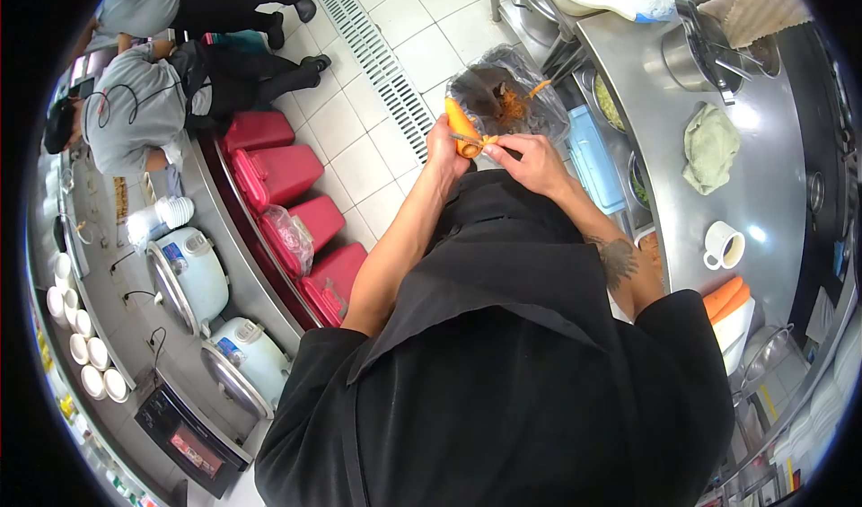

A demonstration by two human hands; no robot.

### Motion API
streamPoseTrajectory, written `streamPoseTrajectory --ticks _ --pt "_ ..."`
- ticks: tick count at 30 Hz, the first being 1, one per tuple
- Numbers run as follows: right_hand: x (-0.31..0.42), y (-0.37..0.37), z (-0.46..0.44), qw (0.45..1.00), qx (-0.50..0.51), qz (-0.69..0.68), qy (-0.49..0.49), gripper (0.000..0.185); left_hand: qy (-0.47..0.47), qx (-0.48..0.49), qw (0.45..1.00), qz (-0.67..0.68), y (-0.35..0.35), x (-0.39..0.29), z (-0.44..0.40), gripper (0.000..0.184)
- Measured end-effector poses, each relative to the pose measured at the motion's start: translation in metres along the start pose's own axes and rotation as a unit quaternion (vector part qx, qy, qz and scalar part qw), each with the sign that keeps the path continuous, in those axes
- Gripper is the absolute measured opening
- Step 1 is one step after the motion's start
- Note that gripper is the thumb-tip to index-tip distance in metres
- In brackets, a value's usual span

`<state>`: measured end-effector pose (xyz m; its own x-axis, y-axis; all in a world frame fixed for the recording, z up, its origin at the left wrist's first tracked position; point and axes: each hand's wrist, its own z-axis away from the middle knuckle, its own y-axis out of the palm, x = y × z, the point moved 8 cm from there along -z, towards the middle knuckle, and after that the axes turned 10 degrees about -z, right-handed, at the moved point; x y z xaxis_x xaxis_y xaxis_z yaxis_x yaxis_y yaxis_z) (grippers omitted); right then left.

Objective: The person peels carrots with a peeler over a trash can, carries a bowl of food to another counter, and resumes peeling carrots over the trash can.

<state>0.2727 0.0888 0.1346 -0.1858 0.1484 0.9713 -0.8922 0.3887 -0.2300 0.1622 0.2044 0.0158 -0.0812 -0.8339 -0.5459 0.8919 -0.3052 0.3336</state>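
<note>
In the head view, my left hand (pixel 442 148) is closed around an orange carrot (pixel 461 128), which tilts over the near side of a bin. My right hand (pixel 536 162) grips a small peeler (pixel 468 139), its thin metal part lying across the carrot; the fingers hide most of its handle. A strip of orange peel (pixel 489 141) shows by the right fingertips. Below and beyond both hands is a bin lined with a clear plastic bag (pixel 549 89), with orange peelings (pixel 512 105) inside.
A steel counter (pixel 669 157) on the right bears a green cloth (pixel 711 148), a mug (pixel 724 246) and carrots (pixel 727 300) on a white board. Red lidded bins (pixel 280 173) and rice cookers (pixel 193 273) stand left. Two people (pixel 144 103) are at the upper left.
</note>
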Motion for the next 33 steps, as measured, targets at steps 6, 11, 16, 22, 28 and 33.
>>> streamPoseTrajectory --ticks 6,11,16,22,28,33 --pt "-0.004 -0.005 0.002 1.0 -0.013 -0.018 -0.004 0.031 -0.002 -0.026 0.999 -0.022 0.008 -0.001 0.008 0.038" --pt "-0.033 0.006 -0.007 0.995 0.047 -0.037 0.084 0.034 -0.052 -0.013 0.998 -0.031 0.016 0.011 0.03 0.04" --pt "-0.095 0.01 -0.032 0.989 0.012 -0.073 0.128 0.039 -0.092 0.023 0.991 -0.09 0.025 0.021 0.052 0.039" --pt "-0.161 0.029 -0.044 0.98 0.014 -0.087 0.178 0.042 -0.109 0.04 0.984 -0.133 0.028 0.019 0.065 0.038" --pt "-0.081 0.009 -0.021 0.988 -0.043 -0.044 0.143 0.036 -0.04 0.025 0.998 -0.042 -0.006 0.013 0.014 0.036" --pt "-0.009 0.003 0.001 0.997 -0.011 -0.046 0.054 0.031 -0.017 -0.039 0.999 -0.025 0.003 -0.002 0.01 0.038"
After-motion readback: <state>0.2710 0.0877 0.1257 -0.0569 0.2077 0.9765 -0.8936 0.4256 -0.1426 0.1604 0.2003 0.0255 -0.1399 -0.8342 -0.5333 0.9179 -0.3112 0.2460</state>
